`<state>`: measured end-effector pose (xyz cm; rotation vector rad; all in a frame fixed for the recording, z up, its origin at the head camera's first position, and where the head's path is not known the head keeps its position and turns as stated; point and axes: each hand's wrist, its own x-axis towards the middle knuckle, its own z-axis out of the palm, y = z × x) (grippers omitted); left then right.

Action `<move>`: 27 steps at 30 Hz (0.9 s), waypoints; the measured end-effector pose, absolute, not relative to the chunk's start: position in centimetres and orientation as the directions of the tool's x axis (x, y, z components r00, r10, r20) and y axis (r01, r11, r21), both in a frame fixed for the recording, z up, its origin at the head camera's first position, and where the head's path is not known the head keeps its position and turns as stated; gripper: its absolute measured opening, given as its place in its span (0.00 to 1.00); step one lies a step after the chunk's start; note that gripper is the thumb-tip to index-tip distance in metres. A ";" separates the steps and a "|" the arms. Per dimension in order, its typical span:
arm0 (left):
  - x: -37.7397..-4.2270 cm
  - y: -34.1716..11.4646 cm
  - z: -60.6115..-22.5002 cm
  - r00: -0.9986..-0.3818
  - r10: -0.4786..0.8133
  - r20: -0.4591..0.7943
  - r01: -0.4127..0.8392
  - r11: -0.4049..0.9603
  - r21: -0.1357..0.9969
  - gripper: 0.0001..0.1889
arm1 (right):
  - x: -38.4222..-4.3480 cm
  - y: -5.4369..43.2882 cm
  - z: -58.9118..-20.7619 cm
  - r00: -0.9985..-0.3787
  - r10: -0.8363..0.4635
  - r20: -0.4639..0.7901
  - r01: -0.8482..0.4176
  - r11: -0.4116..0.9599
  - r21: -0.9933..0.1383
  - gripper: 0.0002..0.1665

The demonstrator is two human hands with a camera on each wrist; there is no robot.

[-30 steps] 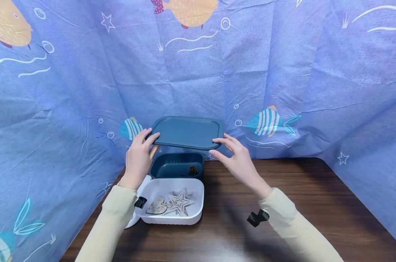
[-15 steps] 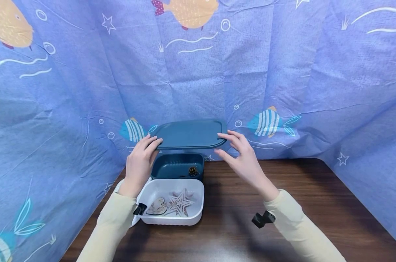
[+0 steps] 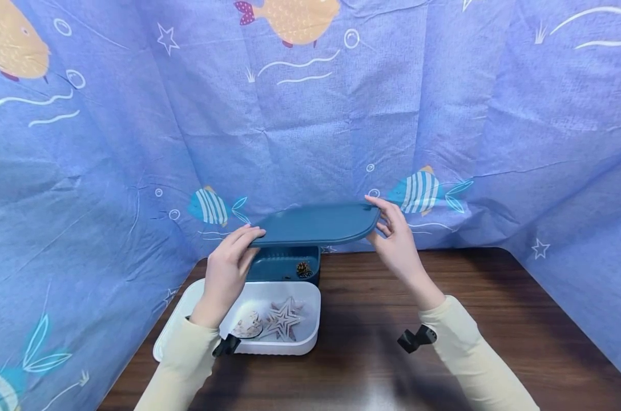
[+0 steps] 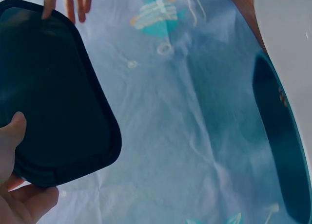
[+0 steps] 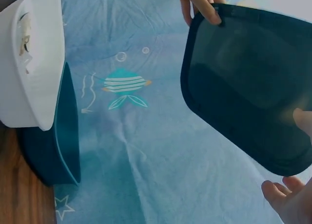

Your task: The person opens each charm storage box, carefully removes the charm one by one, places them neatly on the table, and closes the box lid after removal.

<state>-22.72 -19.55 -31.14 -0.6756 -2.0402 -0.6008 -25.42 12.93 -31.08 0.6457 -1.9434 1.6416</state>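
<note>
A dark blue lid (image 3: pixel 315 224), rounded at its corners, hangs tilted in the air between both hands. My left hand (image 3: pixel 225 274) pinches its left end, with the thumb (image 4: pixel 17 124) on the underside. At the other end my right hand (image 3: pixel 398 245) holds the edge between fingers and thumb. Below the lid stands a dark blue box (image 3: pixel 274 273), partly covered from view, with a pine cone (image 3: pixel 303 269) inside. In front of it, a white box (image 3: pixel 307 342) contains a patterned heart-shaped piece (image 3: pixel 248 324) and star-shaped pieces (image 3: pixel 283 319).
A white lid (image 3: pixel 179 325) lies on the table left of the white box, partly behind the left forearm. The brown wooden table (image 3: pixel 362 354) reaches to a blue fish-print curtain (image 3: pixel 300 142) at the back and sides.
The blue lid has moved right and lower, tilting flatter to the view. Both hands have shifted right with it. More of the white lid shows; the boxes have stayed put.
</note>
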 end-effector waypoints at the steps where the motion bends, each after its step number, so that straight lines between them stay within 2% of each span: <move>1: -22.6 -19.4 -31.2 -0.466 0.235 0.853 0.669 0.725 0.166 0.15 | -25.5 13.0 -31.0 -0.762 -0.032 0.647 -0.644 0.139 -0.752 0.34; 5: -22.3 -18.6 -31.5 -0.481 0.218 0.849 0.689 0.693 0.212 0.14 | -25.6 13.3 -31.0 -0.767 -0.045 0.640 -0.642 0.067 -0.764 0.42; 11: -22.0 -17.4 -32.2 -0.541 0.164 0.825 0.703 0.627 0.336 0.13 | -25.6 13.4 -31.7 -0.734 -0.057 0.677 -0.677 -0.022 -0.736 0.50; 16: -21.6 -15.9 -33.2 -0.584 0.129 0.802 0.721 0.536 0.439 0.12 | -24.7 13.0 -32.7 -0.721 -0.068 0.689 -0.685 -0.078 -0.724 0.47; 19: -21.2 -14.9 -33.6 -0.606 0.099 0.789 0.724 0.480 0.496 0.10 | -24.3 12.8 -33.3 -0.708 -0.070 0.703 -0.702 -0.045 -0.711 0.46; 23: -20.7 -13.9 -33.9 -0.660 0.037 0.750 0.688 0.430 0.584 0.07 | -24.0 12.6 -34.0 -0.677 -0.051 0.734 -0.736 0.018 -0.677 0.37; 27: -20.2 -13.2 -34.4 -0.741 -0.033 0.671 0.611 0.382 0.693 0.04 | -23.6 12.3 -35.0 -0.672 -0.035 0.740 -0.740 0.072 -0.669 0.30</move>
